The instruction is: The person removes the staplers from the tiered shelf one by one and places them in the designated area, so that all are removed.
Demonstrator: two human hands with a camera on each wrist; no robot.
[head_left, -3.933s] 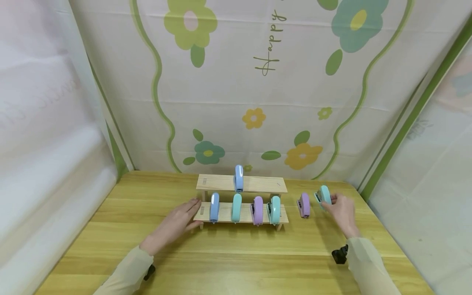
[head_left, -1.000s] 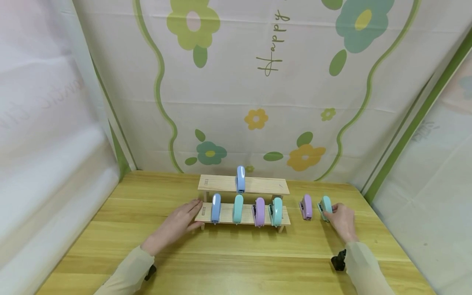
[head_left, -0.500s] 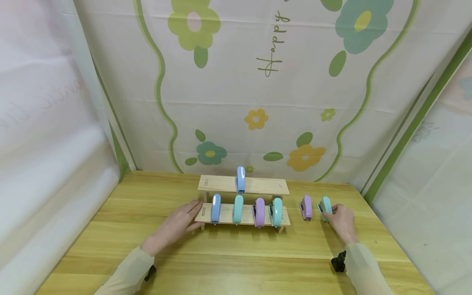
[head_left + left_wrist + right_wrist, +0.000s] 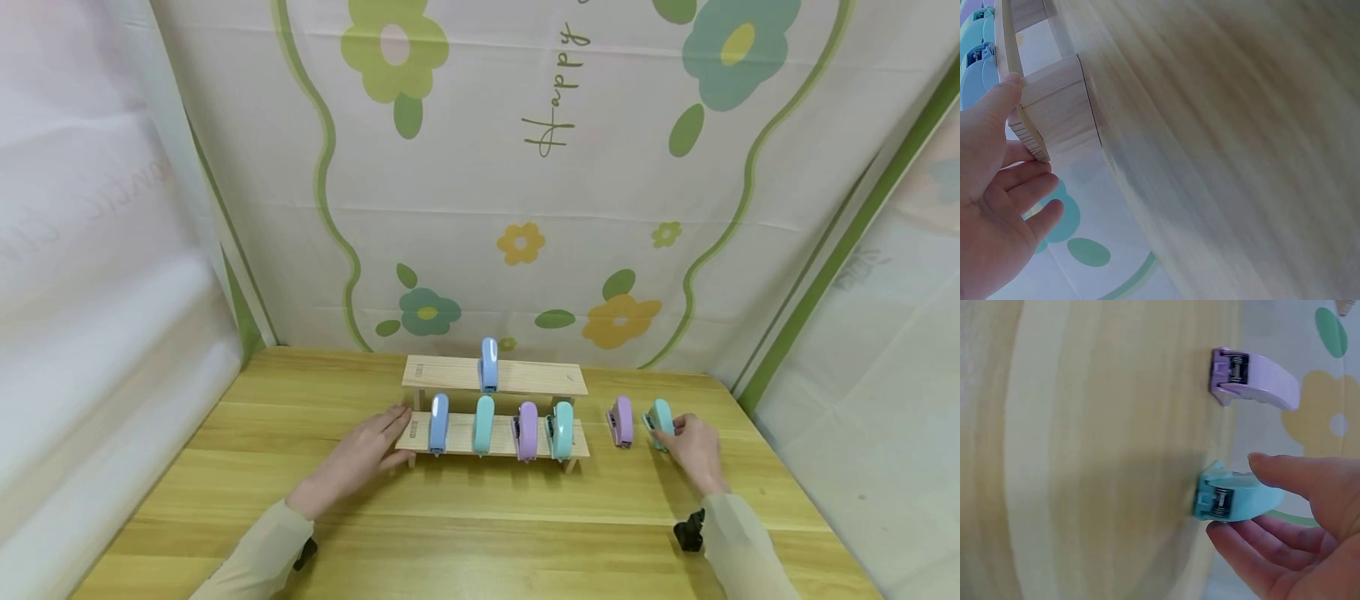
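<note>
The person's right hand point(image 4: 696, 450) gripped a mint-green mini stapler point(image 4: 660, 423), the thumb on the side facing a lavender mini stapler point(image 4: 621, 422) and the fingers along the opposite side. The held stapler was just ahead and to the left of that hand, its lower end at the wooden tabletop point(image 4: 450, 533); whether it bore any weight there could not be told. The lavender one stood on the tabletop further to the right hand's left, near the held one but apart from it.

The left hand point(image 4: 363, 446) held the near end of a lower wooden shelf point(image 4: 461, 433), its thumb lying on the board's edge and its fingertips reaching to the board's end. On that shelf, running rightward from the left hand, were a blue stapler point(image 4: 438, 425), a second mint-green stapler point(image 4: 483, 425), a purple stapler point(image 4: 527, 432) and a turquoise stapler point(image 4: 561, 431), the last two near each other. Beyond the left hand and to its right was a raised wooden shelf point(image 4: 446, 372), bearing another blue stapler point(image 4: 489, 364) about midway along.

Behind both hands' work hung a flowered cloth point(image 4: 450, 183) with green lettering. Pale sleeves point(image 4: 258, 550) covered both forearms, and a black device point(image 4: 688, 532) sat at the right wrist.
</note>
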